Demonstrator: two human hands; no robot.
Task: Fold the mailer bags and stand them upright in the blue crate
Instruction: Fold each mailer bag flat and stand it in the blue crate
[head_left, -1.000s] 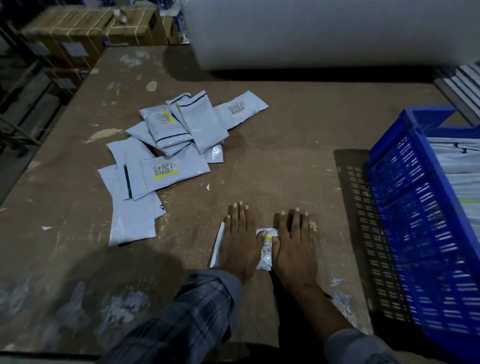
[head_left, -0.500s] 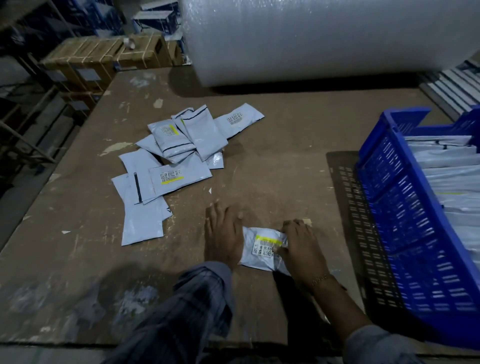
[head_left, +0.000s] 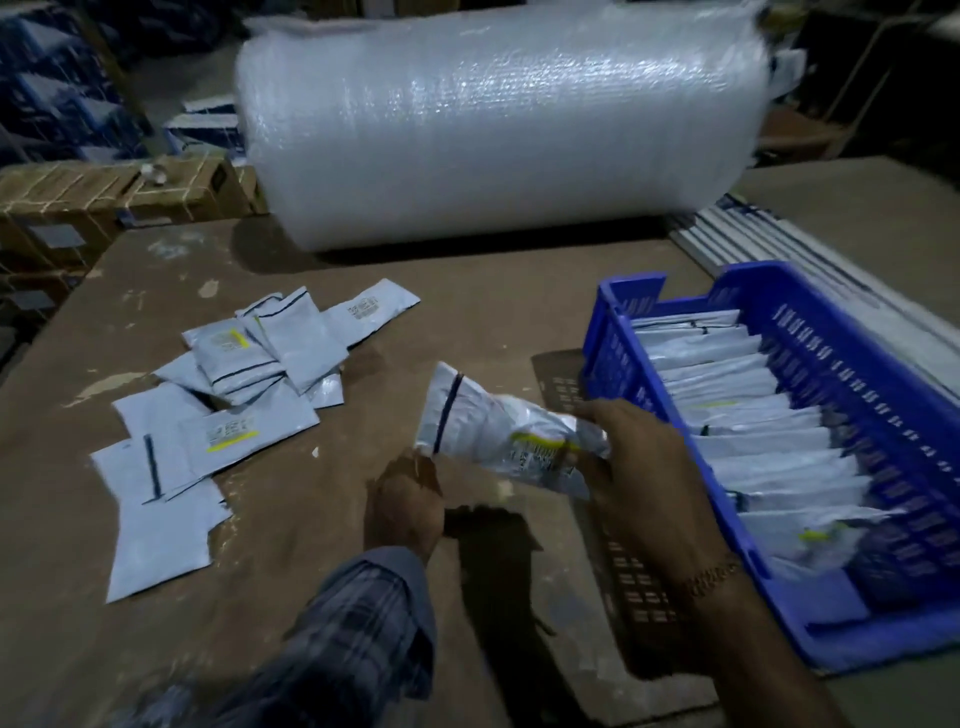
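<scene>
While aloft, mailer bag (head_left: 483, 431) between hands.

The left arm wears a long sleeve (head_left: 358, 634) of checked cloth, dark blue-grey with thin lighter lines that cross each other. Its cuff (head_left: 400, 566) is plain grey-blue and ends at the wrist of the left hand (head_left: 402, 506). The right hand (head_left: 644, 467) has a thin gold-coloured chain bracelet (head_left: 714, 574) around the wrist. The right forearm is bare.
</scene>
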